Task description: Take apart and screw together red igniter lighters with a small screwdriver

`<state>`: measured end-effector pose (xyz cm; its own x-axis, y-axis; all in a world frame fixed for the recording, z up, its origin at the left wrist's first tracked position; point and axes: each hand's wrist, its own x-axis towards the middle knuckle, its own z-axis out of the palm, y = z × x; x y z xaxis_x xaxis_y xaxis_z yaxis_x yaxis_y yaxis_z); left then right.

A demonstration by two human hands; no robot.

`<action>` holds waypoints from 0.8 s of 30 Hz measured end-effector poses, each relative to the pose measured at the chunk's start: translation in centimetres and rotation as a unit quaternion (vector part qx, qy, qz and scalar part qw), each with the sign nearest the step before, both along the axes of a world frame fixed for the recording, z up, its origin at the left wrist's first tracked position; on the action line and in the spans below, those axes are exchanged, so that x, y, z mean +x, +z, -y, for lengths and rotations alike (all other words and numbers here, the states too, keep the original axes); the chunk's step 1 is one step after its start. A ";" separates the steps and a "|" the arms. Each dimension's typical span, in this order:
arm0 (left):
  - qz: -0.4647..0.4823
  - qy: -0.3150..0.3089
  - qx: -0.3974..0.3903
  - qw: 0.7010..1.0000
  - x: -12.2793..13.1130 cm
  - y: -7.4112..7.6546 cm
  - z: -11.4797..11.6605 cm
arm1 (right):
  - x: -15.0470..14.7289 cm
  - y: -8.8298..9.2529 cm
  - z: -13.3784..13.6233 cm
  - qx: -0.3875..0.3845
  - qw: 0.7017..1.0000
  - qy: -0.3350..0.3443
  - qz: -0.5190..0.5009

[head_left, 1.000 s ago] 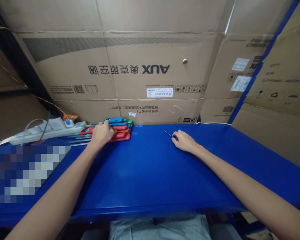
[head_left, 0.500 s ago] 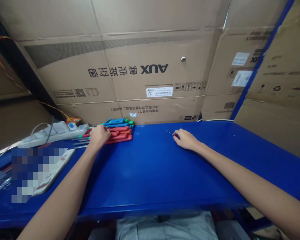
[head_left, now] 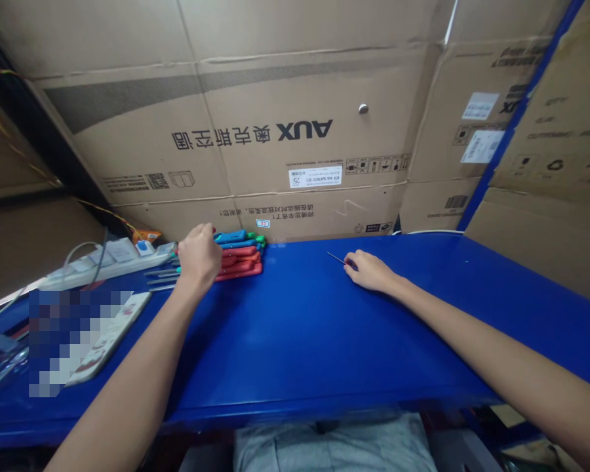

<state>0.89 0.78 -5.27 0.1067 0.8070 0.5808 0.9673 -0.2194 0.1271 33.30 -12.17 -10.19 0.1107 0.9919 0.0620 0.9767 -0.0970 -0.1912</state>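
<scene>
My left hand (head_left: 199, 255) reaches over a row of screwdrivers (head_left: 240, 254) with red, blue and green handles at the back of the blue table (head_left: 295, 328). Its fingers curl round the handles' left ends, where the metal shafts start. Which one it grips is hidden by the hand. My right hand (head_left: 371, 270) rests on the table further right, closed on a small screwdriver (head_left: 338, 259) whose thin metal tip sticks out to the left.
A white power strip (head_left: 103, 261) with cables lies at the back left. A blurred flat object (head_left: 78, 341) lies at the left front. Large cardboard boxes (head_left: 285, 131) wall the table's back and right side. A blue upright (head_left: 501, 131) stands at the right.
My left hand has lifted slightly and curled tighter over the screwdriver handles. My right hand has stayed put with its small screwdriver. The view has shifted a little.
</scene>
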 end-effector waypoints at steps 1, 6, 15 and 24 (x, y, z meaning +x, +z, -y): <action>0.013 -0.029 0.034 0.999 0.2 0.2 0.3 | 0.0 0.0 0.0 0.001 1.000 0.001 0.000; 0.057 -0.180 0.260 0.947 0.8 0.9 1.3 | 0.1 -0.2 0.0 0.002 1.000 0.006 0.002; 0.017 -0.509 0.411 0.756 4.6 1.6 10.4 | 0.1 0.0 -0.9 0.161 0.964 0.052 -0.203; -0.047 -0.724 0.253 0.640 9.0 -2.3 12.9 | -0.8 -0.7 -1.6 0.128 0.878 -0.028 -0.460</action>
